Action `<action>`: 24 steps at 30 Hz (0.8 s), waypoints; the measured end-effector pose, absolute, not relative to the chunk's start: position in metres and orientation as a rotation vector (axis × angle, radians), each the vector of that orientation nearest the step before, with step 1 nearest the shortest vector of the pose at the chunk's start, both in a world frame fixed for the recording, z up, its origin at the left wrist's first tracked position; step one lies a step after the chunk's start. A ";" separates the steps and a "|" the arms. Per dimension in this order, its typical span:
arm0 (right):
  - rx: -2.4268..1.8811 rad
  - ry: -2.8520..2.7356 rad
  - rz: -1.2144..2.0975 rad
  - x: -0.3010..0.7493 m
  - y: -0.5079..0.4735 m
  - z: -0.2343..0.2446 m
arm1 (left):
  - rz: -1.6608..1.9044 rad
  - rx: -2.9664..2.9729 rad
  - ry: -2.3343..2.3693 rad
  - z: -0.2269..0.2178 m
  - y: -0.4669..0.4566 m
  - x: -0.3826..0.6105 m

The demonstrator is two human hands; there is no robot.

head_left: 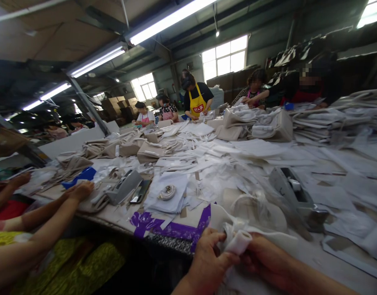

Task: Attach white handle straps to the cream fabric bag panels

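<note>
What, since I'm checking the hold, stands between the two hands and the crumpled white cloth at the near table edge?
Nothing visible does. The left hand and the right hand both pinch the crumpled white cloth piece directly, fingers touching it.

Left of the crumpled white cloth (237,242), a broad bare left hand (209,260) with thick fingers (213,236) and creased knuckles. Right of that cloth, a bare right hand (263,258) of like build, running into a long uncovered forearm (311,282).
</note>
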State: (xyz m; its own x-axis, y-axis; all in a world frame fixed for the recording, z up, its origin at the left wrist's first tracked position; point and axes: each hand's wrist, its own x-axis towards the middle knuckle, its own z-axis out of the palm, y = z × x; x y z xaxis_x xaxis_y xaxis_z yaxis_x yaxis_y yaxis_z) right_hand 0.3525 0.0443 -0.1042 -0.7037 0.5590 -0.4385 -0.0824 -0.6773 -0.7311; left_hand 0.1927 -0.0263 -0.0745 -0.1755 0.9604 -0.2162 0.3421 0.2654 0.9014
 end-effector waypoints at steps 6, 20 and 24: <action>-0.944 -0.872 2.442 0.352 0.046 -0.109 | 0.959 1.304 1.521 -0.074 -0.027 0.189; -0.929 -0.787 2.454 0.352 0.047 -0.114 | 0.724 1.368 1.655 -0.074 -0.030 0.186; -0.900 -0.759 2.473 0.352 0.047 -0.114 | 0.721 1.333 1.532 -0.068 -0.029 0.186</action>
